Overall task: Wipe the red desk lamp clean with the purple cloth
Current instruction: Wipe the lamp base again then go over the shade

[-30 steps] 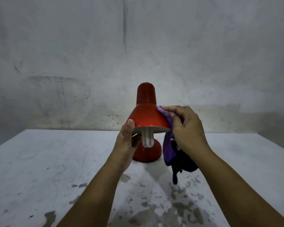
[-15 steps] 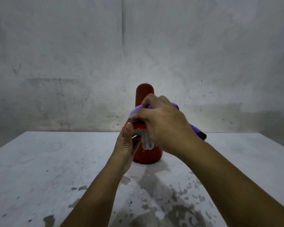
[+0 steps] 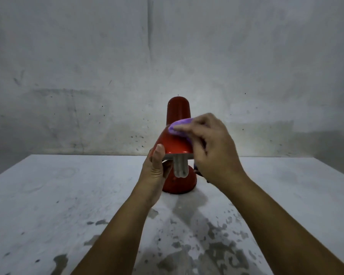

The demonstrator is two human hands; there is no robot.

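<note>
The red desk lamp stands on the table at the centre of the view, its cone shade facing me with a white bulb hanging below the rim and a round red base behind. My left hand grips the shade's lower left rim, thumb on the outside. My right hand presses the purple cloth against the upper right of the shade. Most of the cloth is hidden under my fingers and behind my hand.
The lamp rests on a worn white table with dark chipped patches near me. A stained grey wall rises just behind the table's far edge.
My right hand has moved the cloth from the shade's right side across its front, then back up toward the upper right. My left hand has stayed on the rim.
</note>
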